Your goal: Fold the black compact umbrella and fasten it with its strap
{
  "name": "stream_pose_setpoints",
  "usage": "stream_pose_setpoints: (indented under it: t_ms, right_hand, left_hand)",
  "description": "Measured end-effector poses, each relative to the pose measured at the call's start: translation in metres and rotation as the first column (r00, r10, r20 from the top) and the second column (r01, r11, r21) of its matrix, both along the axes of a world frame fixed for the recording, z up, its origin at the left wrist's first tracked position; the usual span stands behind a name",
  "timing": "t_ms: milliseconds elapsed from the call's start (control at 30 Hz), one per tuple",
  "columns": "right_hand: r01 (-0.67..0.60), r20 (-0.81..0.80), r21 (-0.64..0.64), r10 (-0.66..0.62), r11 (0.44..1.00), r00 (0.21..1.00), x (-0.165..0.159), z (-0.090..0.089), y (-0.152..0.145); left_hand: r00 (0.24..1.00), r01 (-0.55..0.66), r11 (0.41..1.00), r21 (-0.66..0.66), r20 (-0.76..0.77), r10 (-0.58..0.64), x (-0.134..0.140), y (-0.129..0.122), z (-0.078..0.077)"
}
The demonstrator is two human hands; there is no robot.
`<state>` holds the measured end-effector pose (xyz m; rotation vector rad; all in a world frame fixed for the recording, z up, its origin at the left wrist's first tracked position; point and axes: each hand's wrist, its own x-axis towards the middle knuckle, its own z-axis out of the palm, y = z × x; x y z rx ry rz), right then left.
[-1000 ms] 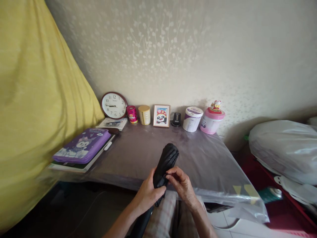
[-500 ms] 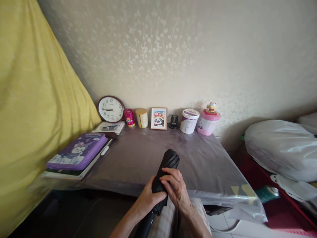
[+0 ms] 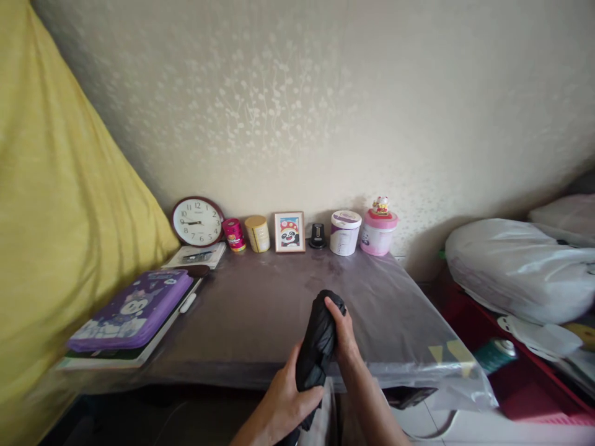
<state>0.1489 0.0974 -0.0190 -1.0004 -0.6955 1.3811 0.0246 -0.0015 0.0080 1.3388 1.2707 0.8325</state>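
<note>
A folded black umbrella (image 3: 317, 347) slants up and away from me at the front edge of the table. Its lower part is wrapped by my left hand (image 3: 292, 396), thumb across the near side. Higher up, my right hand (image 3: 341, 325) grips the top end from the right, with the thumb lying over the fabric. The fabric looks bunched and creased around the shaft. Most of the handle is out of sight below the frame.
On the covered table (image 3: 260, 310), a clock (image 3: 198, 221), tins, a picture frame (image 3: 289, 232) and tubs (image 3: 345, 233) line the wall. A purple case (image 3: 132, 310) lies on books at left. White bags (image 3: 515, 266) and a red container (image 3: 525, 396) are at right.
My right hand has moved up from the umbrella's middle to its top end and now grips it. My left hand still holds the lower part. The view has shifted slightly.
</note>
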Motion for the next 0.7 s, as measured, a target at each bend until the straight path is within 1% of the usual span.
stream_pose_setpoints:
  t_ms: [100, 133, 200, 233, 300, 367, 400, 433, 467, 500, 533, 600, 667, 700]
  right_hand:
    - [0.108, -0.075, -0.136, -0.119, 0.985, 0.990, 0.010, 0.003, 0.017]
    - [0.138, -0.094, -0.149, -0.153, 0.979, 0.984, 0.013, 0.003, 0.022]
    - [0.212, -0.104, -0.164, -0.231, 0.963, 0.967, 0.019, 0.002, 0.029]
    - [0.249, -0.092, -0.165, -0.266, 0.954, 0.960, 0.022, 0.001, 0.032]
    - [0.313, -0.031, -0.143, -0.320, 0.939, 0.947, 0.025, 0.000, 0.037]
    - [0.357, 0.054, -0.094, -0.354, 0.929, 0.934, 0.029, -0.001, 0.040]
    - [0.366, 0.088, -0.062, -0.360, 0.929, 0.929, 0.031, -0.001, 0.042]
    - [0.358, 0.113, -0.031, -0.352, 0.933, 0.929, 0.035, -0.001, 0.043]
    - [0.333, 0.125, -0.005, -0.330, 0.943, 0.936, 0.039, -0.002, 0.044]
    - [0.300, 0.122, 0.013, -0.300, 0.954, 0.946, 0.044, -0.003, 0.044]
    - [0.269, 0.103, 0.026, -0.270, 0.963, 0.957, 0.050, -0.005, 0.045]
    - [0.243, 0.047, 0.044, -0.245, 0.969, 0.968, 0.063, -0.011, 0.044]
    - [0.262, 0.008, 0.036, -0.263, 0.964, 0.965, 0.075, -0.019, 0.042]
    - [0.268, 0.006, 0.028, -0.269, 0.963, 0.963, 0.079, -0.023, 0.040]
  left_hand:
    - [1.000, 0.015, 0.997, 0.072, -0.007, -0.014, -0.006, -0.005, -0.017]
    - [0.999, 0.020, 0.995, 0.095, -0.036, -0.017, -0.009, -0.006, -0.023]
    - [0.981, 0.036, 0.992, 0.117, -0.195, -0.013, -0.015, -0.009, -0.036]
    - [0.951, 0.055, 0.993, 0.105, -0.308, -0.021, -0.018, -0.010, -0.042]
    - [0.863, 0.052, 0.995, 0.084, -0.505, -0.002, -0.021, -0.011, -0.048]
    - [0.789, 0.049, 0.992, 0.118, -0.614, 0.034, -0.022, -0.012, -0.049]
    - [0.779, 0.051, 0.988, 0.148, -0.625, 0.053, -0.022, -0.012, -0.048]
    - [0.794, 0.054, 0.983, 0.174, -0.604, 0.063, -0.022, -0.013, -0.046]
    - [0.830, 0.047, 0.983, 0.179, -0.555, 0.061, -0.022, -0.013, -0.044]
    - [0.875, 0.026, 0.988, 0.155, -0.482, 0.052, -0.022, -0.013, -0.042]
    - [0.919, -0.008, 0.995, 0.099, -0.392, 0.046, -0.021, -0.013, -0.040]
    - [0.978, -0.078, 0.994, -0.071, -0.197, 0.063, -0.019, -0.012, -0.036]
    - [0.996, -0.089, 0.971, -0.220, -0.017, 0.088, -0.017, -0.011, -0.034]
    - [0.993, -0.074, 0.963, -0.261, 0.065, 0.094, -0.016, -0.010, -0.033]
